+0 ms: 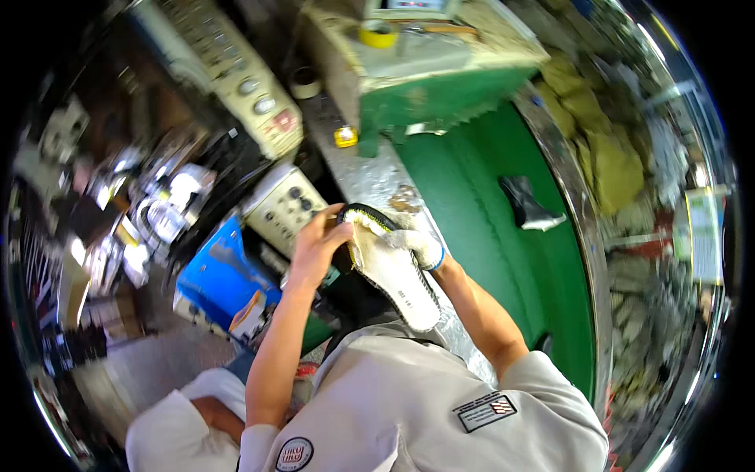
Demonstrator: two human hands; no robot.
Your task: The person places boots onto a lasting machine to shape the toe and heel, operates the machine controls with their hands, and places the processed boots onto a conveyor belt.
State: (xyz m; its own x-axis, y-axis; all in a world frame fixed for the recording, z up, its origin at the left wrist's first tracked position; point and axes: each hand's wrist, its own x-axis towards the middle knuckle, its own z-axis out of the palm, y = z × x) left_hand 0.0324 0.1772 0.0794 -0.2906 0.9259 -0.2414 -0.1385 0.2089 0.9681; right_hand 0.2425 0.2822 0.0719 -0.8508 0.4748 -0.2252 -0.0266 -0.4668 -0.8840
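- Seen from above, a person in a grey work shirt holds a shoe sole [391,267] up before the chest, both forearms rising from the lower edge toward the middle of the view.
- The left hand [317,245] is bare — forearm running steeply up from about 7 o'clock, wrist bent, fingers [330,214] curled over the dark, rounded top end of the sole, thumb side tucked against its edge. The grasp is closed on the sole.
- The right hand [418,245] wears a white knit glove with a blue cuff; its forearm comes in from about 4 o'clock, elbow bent. The gloved fingers wrap the sole's upper right edge, closed around it.
- The sole itself sits just left of the picture's centre, tilted, its pale underside toward the camera, dark rim with a yellowish stitched line at the top, heel end pointing down toward 5 o'clock, over the shirt.
- At 3 o'clock lies a curved green conveyor surface [487,236], a black piece [525,203] resting on it, well apart from the hands.
- At 12 o'clock stands a worn green-and-cream machine [425,71], a yellow tape roll [378,34] on top.
- At 9 o'clock, a blue box [216,279] and a cream control panel [283,203] — just beside the left hand.
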